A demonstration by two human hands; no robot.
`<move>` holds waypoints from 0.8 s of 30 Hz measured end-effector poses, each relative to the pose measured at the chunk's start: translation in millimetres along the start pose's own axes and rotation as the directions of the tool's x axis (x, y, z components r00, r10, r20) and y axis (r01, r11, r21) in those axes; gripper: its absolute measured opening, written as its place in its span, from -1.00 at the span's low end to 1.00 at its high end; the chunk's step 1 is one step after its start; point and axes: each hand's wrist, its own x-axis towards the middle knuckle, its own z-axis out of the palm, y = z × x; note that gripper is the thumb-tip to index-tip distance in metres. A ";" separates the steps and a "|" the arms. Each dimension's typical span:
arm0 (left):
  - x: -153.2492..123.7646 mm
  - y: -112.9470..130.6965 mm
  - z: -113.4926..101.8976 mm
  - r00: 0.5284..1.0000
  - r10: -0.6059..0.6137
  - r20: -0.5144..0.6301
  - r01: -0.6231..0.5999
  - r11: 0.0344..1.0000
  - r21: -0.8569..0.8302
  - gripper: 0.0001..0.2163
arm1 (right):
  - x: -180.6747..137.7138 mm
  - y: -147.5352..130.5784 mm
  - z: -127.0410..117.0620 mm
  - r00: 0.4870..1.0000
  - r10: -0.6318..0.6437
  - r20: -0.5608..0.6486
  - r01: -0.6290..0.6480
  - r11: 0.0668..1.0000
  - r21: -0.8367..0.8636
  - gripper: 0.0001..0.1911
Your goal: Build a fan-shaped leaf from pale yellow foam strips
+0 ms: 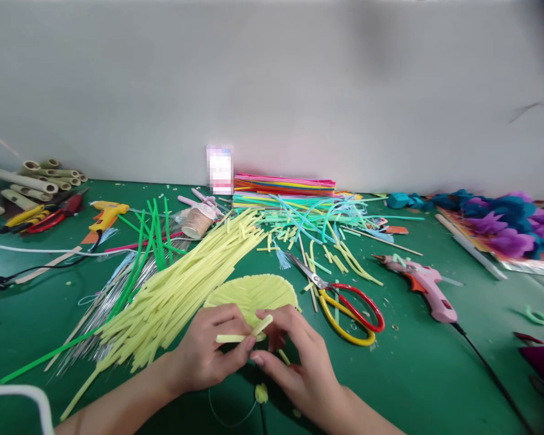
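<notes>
The pipe-cleaner leaf (254,291) appears shaped; untrimmed pipe-cleaner ends (231,339) are pinched by the left hand (213,350); the right hand's (301,353) grip cannot be told.

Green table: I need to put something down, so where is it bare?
Mostly bare: between the right hand, scissors and pink glue gun; at left, between the black cord and long green stem. Crowded: the middle, with yellow stems and the left hand.

Left hand (208,350) is pinching short yellow strip (230,339); right hand (301,350) is curving just beside it. Yellow leaf shape (254,291) is showing beyond. On green table (403,374), scissors (321,283), 1 yellow glue gun (106,214) and 1 pink glue gun (430,283) are lying.
</notes>
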 end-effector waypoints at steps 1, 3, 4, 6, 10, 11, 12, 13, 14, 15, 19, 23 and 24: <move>-0.8 -0.6 0.8 1.000 0.017 0.005 -0.017 1.000 0.002 -0.87 | 0.4 -2.5 1.1 1.000 -0.001 0.002 0.001 1.000 0.023 -0.64; -2.0 -1.0 2.2 0.999 0.041 0.013 -0.042 0.999 0.015 -0.88 | 2.1 -7.0 3.4 1.000 0.017 -0.014 -0.016 0.996 0.085 -0.76; -2.3 -0.7 2.5 0.999 0.045 0.015 -0.045 0.999 0.020 -0.88 | 3.2 -8.6 4.2 0.999 0.030 -0.030 -0.026 0.993 0.119 -0.83; -2.4 0.3 2.2 1.000 0.022 0.009 -0.022 1.000 0.012 -0.87 | 5.8 -9.4 4.6 0.996 0.064 -0.064 -0.052 0.984 0.170 -0.90; -0.3 0.4 -2.1 0.996 -0.078 -0.031 0.076 0.996 -0.055 -0.83 | 10.8 -2.6 0.4 0.967 0.223 -0.124 -0.191 0.955 0.227 -0.88; 0.5 -0.6 -3.7 0.993 -0.113 -0.031 0.110 0.992 -0.068 -0.83 | 12.0 -0.1 -1.3 0.950 0.276 -0.143 -0.236 0.940 0.247 -0.86; 1.3 -1.9 -5.4 0.988 -0.150 -0.027 0.147 0.986 -0.079 -0.83 | 13.3 2.2 -3.2 0.932 0.324 -0.161 -0.275 0.923 0.268 -0.84; 2.0 -3.5 -7.0 0.982 -0.187 -0.020 0.185 0.979 -0.091 -0.83 | 14.5 4.3 -5.3 0.914 0.364 -0.177 -0.306 0.908 0.287 -0.82; 2.7 -5.4 -8.5 0.975 -0.223 -0.018 0.220 0.970 -0.107 -0.84 | 15.6 6.0 -7.7 0.899 0.392 -0.192 -0.327 0.896 0.301 -0.80; 3.2 -7.3 -9.9 0.968 -0.251 -0.020 0.246 0.961 -0.127 -0.85 | 16.6 7.6 -10.2 0.887 0.412 -0.206 -0.342 0.888 0.307 -0.78; 3.9 -15.3 -13.7 0.940 -0.336 -0.057 0.318 0.925 -0.210 -0.86 | 18.4 13.1 -20.8 0.851 0.453 -0.265 -0.380 0.880 0.283 -0.74; 3.9 -21.3 -16.2 0.926 -0.375 -0.038 0.357 0.904 -0.235 -0.84 | 18.1 17.8 -26.2 0.841 0.470 -0.269 -0.400 0.874 0.275 -0.74; 4.2 -22.1 -16.8 0.929 -0.369 -0.018 0.356 0.907 -0.225 -0.84 | 17.8 18.3 -26.0 0.850 0.460 -0.257 -0.395 0.879 0.268 -0.74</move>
